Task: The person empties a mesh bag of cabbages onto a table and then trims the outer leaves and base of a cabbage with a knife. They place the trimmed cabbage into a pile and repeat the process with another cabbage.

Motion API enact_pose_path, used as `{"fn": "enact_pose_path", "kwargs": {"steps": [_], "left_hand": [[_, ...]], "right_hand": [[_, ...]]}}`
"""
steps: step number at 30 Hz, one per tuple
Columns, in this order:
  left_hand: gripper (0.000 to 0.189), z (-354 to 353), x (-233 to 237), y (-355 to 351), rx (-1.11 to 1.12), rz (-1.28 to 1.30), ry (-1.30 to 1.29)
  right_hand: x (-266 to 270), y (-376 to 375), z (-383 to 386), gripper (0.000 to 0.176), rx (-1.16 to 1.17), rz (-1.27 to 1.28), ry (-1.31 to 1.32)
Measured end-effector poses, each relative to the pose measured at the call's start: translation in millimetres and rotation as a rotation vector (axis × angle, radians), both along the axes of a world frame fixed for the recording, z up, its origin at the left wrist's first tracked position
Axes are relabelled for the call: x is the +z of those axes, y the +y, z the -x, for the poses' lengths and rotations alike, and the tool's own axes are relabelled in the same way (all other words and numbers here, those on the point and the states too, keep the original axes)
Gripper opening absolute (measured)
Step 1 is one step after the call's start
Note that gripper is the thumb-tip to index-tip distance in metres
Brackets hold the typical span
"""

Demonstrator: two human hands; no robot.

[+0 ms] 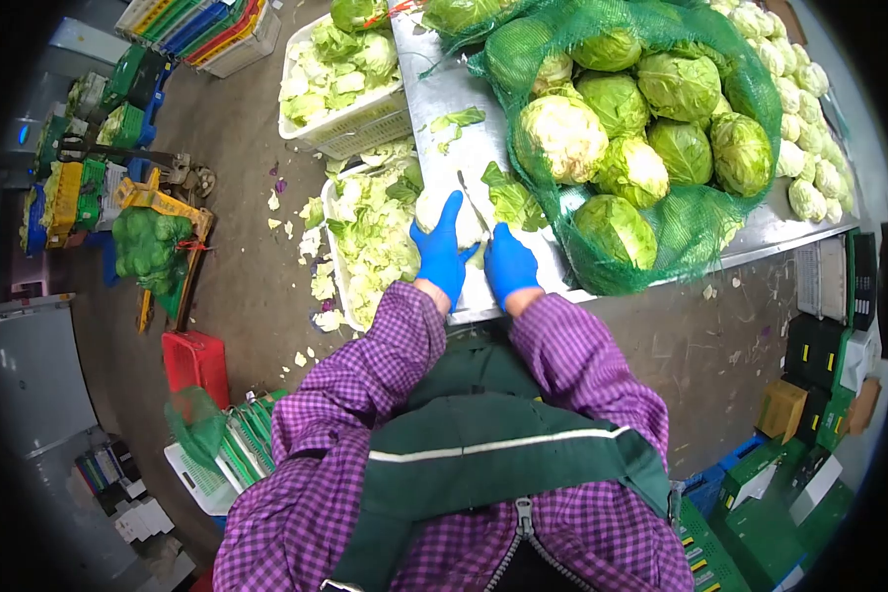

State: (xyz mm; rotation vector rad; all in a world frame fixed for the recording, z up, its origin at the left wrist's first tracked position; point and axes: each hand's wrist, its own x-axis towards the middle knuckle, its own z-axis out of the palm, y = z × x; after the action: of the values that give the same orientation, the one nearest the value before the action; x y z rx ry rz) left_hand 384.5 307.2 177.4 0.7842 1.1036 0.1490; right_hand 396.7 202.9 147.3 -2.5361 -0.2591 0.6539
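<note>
My left hand point(443, 255), in a blue glove, is pressed around a pale trimmed cabbage point(430, 208) at the front edge of the metal table point(464, 286). In my right hand point(512, 262), also gloved in blue, is a knife point(473, 202), its handle hidden in the closed fingers. The blade points away from me along the right side of the cabbage. Loose green cabbage leaves point(512, 200) lie just right of the blade. Farther right, a green mesh sack point(651, 264) lies open with several whole cabbages point(612, 232) in it.
White crates point(360, 133) of cut leaves stand left of the table, with scraps on the floor. Pale trimmed cabbages point(807, 197) are piled at the table's far right. A yellow pallet jack point(158, 202), a red crate point(195, 365) and stacked crates stand farther left.
</note>
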Motion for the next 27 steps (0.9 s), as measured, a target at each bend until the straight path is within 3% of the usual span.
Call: {"fn": "enact_pose_path", "kwargs": {"steps": [2,4,6,7,9,12,14,18,21,27], "left_hand": [[0.085,5,-1,-5,-0.002,-0.030,-0.074],[0.077,9,-4,-11,0.043,-0.107,-0.039],[0.069,19,-15,2,-0.058,-0.044,-0.156],[0.069,38,-24,9,-0.040,-0.036,-0.138],[0.066,38,-20,43,-0.246,0.209,-0.399],[0.070,60,2,67,-0.221,0.208,-0.538],[0.073,71,19,83,-0.207,0.251,-0.553],[0.077,84,41,100,-0.205,0.196,-0.414],[0.076,92,46,101,-0.238,0.079,-0.356],[0.076,100,40,106,-0.186,0.145,-0.341]], "right_hand": [[-43,5,-17,0.025,-0.116,-0.031,-0.125],[-57,3,-34,0.028,-0.252,-0.063,-0.034],[-41,-1,-31,0.031,-0.120,-0.027,-0.089],[-33,-7,-29,0.033,-0.059,-0.122,-0.086],[-20,-14,-34,0.037,0.001,-0.329,-0.153],[16,-10,-28,0.050,0.083,-0.669,-0.260],[65,-2,-20,0.058,0.279,-0.575,-0.151],[97,23,-12,0.066,0.637,-0.535,-0.379],[105,37,-8,0.066,0.721,-0.457,-0.435],[103,61,4,0.060,0.675,-0.343,-0.510]]}}
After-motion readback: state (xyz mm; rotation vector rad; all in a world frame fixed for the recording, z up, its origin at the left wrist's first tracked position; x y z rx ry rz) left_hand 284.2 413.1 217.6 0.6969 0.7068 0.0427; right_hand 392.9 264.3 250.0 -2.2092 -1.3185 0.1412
